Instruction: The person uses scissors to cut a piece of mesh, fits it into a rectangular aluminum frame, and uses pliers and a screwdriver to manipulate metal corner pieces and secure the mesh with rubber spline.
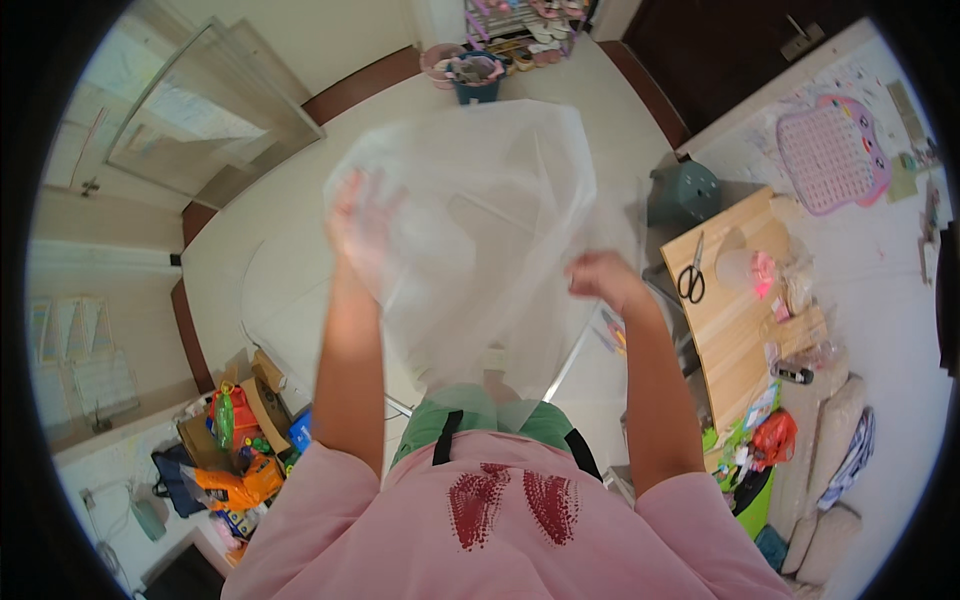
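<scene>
A large translucent plastic sheet or bag is raised in front of me, over the pale floor. My left hand is behind or inside its left part, fingers spread and blurred through the plastic. My right hand is closed on its right side, fingertips curled at the crumpled plastic. Below, the plastic hangs down toward my green shorts, partly veiling my legs.
A wooden table at right holds scissors and small items. Beside it stand a dark green stool and cushioned seat. Clutter is heaped at lower left. Buckets, a shoe rack and a door are ahead.
</scene>
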Demonstrator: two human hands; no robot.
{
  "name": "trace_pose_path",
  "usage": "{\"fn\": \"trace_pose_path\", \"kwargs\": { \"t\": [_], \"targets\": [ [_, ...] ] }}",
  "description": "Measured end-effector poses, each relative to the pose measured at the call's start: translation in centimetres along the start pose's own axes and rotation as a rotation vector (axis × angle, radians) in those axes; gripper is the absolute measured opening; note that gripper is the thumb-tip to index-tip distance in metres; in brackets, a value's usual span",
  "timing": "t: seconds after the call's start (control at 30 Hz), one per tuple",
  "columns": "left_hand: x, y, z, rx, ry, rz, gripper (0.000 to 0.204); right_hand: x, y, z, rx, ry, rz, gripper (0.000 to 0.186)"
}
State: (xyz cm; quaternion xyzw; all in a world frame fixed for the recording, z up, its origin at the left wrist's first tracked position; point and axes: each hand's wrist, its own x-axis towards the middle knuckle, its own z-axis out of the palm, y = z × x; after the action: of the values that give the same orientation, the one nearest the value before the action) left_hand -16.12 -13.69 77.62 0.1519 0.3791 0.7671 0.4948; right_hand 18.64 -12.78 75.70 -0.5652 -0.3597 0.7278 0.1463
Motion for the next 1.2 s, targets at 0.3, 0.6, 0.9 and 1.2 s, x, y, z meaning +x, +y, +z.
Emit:
{"fn": "trace_pose_path", "kwargs": {
  "t": [0.3, 0.6, 0.9, 1.2],
  "targets": [
    [-3.2, 26.1, 11.6, 1.124, -0.69, 0.818, 0.017, -8.9, -20.5, 9.6, -0.129, 0.243, -1.221, 0.026],
    [-4.4, 23.3, 9.2, 1.244, -0.01, 0.894, 0.014, -9.8, -17.3, 31.6, -0.904, 0.231, -1.375, 0.106],
    [-2.9, 27.6, 7.9, 1.012, 0.099, 0.7, 0.019, -12.4, -12.6, 38.3, -0.621, -0.053, -1.485, 0.073],
    [-1.1, 25.8, 10.3, 0.242, -0.003, 0.171, 0.014, -3.9, -3.9, 39.3, -0.64, 0.206, -0.904, 0.089]
  ]
}}
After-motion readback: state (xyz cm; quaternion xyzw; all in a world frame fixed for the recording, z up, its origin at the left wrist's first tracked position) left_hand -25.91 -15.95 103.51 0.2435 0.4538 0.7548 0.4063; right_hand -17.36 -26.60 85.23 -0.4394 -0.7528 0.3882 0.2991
